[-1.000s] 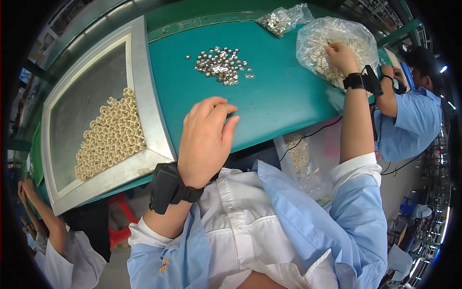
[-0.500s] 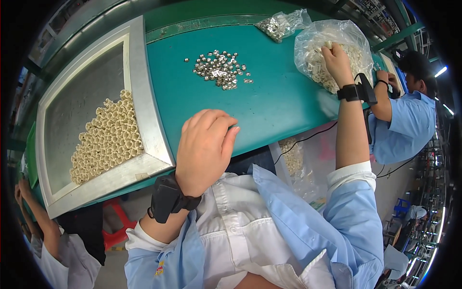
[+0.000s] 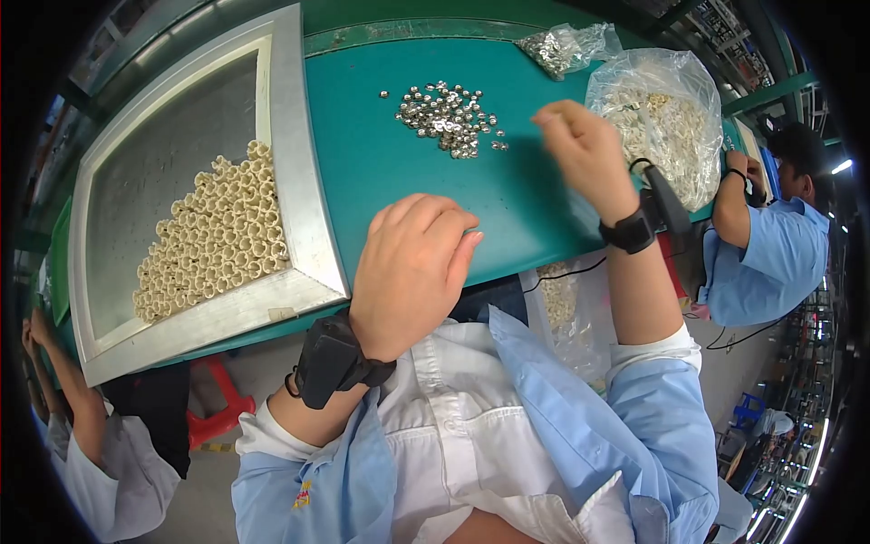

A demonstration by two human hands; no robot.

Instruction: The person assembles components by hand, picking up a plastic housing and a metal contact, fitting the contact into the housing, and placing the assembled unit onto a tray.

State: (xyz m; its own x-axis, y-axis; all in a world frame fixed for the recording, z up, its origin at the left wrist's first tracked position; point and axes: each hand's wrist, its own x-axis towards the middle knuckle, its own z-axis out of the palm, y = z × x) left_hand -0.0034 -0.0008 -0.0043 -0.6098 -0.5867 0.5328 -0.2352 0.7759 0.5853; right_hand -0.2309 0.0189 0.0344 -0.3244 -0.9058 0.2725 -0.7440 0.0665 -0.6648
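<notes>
My left hand (image 3: 410,276) hovers palm down over the near edge of the green table mat, its fingers curled inward. Whatever its palm or fingertips may hold is hidden. Between the metal pieces and the clear plastic bag (image 3: 598,82), my right hand (image 3: 584,154) is raised above the mat, fingers pinched together and slightly blurred. I cannot make out anything in that pinch. The bag stands open, full of small cream-coloured parts (image 3: 675,127). Beyond my left hand, small round shiny metal pieces (image 3: 446,118) lie in a loose pile.
At left, a metal-framed tray (image 3: 317,181) holds many cream ring-shaped parts (image 3: 217,231) packed in rows. A smaller bag of metal pieces (image 3: 557,50) lies at the back. Co-workers sit on either side: a blue-shirted person (image 3: 770,240) at right, another person's arm (image 3: 68,372) at left.
My right hand has come out of the bag of cream parts and moved left over the mat, fingers still pinched. My left hand keeps its curled pose; the whole view has shifted slightly.
</notes>
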